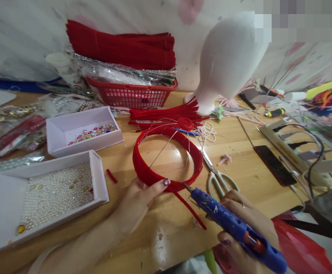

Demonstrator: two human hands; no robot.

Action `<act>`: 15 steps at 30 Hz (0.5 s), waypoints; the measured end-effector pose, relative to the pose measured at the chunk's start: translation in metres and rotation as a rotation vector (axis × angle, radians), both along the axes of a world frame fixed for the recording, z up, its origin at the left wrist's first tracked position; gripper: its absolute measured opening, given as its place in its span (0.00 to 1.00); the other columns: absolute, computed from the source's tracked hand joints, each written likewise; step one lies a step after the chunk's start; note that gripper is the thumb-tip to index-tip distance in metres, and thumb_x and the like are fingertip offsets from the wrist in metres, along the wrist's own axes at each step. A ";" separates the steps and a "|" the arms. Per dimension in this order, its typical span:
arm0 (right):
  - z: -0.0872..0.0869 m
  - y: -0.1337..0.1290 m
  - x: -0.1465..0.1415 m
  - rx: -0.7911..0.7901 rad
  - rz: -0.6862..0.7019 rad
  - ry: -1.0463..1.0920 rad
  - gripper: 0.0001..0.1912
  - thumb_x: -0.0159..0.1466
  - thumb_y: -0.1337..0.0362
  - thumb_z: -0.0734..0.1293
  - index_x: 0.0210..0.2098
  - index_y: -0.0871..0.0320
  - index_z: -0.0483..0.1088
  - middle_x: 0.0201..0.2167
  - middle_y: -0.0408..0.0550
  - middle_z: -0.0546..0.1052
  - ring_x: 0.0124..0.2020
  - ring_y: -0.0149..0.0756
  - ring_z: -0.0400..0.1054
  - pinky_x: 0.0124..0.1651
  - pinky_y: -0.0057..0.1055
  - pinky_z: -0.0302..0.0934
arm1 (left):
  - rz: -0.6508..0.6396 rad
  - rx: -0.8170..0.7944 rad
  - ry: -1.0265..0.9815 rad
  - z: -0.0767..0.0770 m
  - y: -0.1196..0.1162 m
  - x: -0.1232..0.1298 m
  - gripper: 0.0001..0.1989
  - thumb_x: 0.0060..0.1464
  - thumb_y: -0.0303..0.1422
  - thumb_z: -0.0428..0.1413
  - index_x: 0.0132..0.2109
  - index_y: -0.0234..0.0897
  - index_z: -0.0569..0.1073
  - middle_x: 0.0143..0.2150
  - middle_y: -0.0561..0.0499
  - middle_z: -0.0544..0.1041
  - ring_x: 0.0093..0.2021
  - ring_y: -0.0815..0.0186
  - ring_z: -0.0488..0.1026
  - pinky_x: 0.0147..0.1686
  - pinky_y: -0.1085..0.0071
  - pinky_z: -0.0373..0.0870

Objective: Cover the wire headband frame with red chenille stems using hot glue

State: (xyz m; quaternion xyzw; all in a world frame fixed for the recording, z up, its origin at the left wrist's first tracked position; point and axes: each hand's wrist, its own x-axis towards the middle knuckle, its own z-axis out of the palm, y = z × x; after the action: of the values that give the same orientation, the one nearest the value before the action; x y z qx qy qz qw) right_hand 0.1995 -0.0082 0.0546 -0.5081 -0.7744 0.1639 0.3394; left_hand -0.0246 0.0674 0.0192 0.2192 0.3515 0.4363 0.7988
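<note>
My left hand (143,199) pinches the near edge of a red velvet ring-shaped headpiece frame (139,161), thumb on the outside of the band. Thin wires arch over the ring to a small red disc (185,124) at the top. A red pipe cleaner (191,211) hangs from the near side of the band, its loose end pointing down and right. My right hand (246,224) is wrapped around a blue hot glue gun (225,217). The gun's nozzle touches or nearly touches the band's near right edge. Behind the ring lie scissors (217,178), handles toward me.
White trays of gems (56,133) and pearls (101,186) stand on the left. A red basket (131,95) with red bundles and a white foam head (229,57) are at the back. A power strip (297,156) with cables and a black phone-like slab (274,164) lie right.
</note>
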 end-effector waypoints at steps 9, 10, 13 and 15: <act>-0.001 0.001 0.001 0.032 0.011 -0.003 0.14 0.69 0.51 0.65 0.35 0.55 0.69 0.26 0.44 0.68 0.28 0.36 0.63 0.27 0.32 0.57 | 0.008 -0.010 0.002 0.000 0.001 0.001 0.27 0.44 0.37 0.73 0.52 0.38 0.81 0.42 0.47 0.87 0.47 0.59 0.82 0.52 0.67 0.75; -0.001 0.001 0.001 0.036 0.022 -0.004 0.14 0.69 0.52 0.65 0.35 0.56 0.69 0.26 0.44 0.68 0.28 0.36 0.63 0.28 0.32 0.58 | 0.009 -0.008 0.003 0.001 0.001 0.001 0.27 0.44 0.36 0.73 0.52 0.38 0.81 0.42 0.47 0.87 0.47 0.59 0.82 0.52 0.67 0.75; -0.001 0.003 0.001 0.053 0.045 -0.011 0.11 0.68 0.55 0.66 0.36 0.56 0.69 0.25 0.44 0.68 0.29 0.36 0.63 0.28 0.32 0.58 | 0.018 -0.001 0.002 0.002 0.001 0.001 0.27 0.43 0.36 0.74 0.52 0.37 0.81 0.43 0.47 0.87 0.47 0.59 0.82 0.53 0.66 0.75; -0.001 0.003 0.001 0.055 0.045 -0.021 0.10 0.68 0.56 0.66 0.35 0.56 0.69 0.25 0.44 0.68 0.28 0.36 0.62 0.27 0.32 0.57 | 0.019 -0.002 -0.005 0.002 0.002 0.002 0.28 0.43 0.36 0.74 0.53 0.37 0.81 0.43 0.47 0.87 0.47 0.59 0.82 0.52 0.67 0.75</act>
State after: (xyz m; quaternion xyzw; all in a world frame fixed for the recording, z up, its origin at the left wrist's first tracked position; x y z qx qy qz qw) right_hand 0.2010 -0.0048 0.0531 -0.4829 -0.7932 0.1450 0.3414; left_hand -0.0230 0.0693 0.0217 0.2141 0.3520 0.4441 0.7957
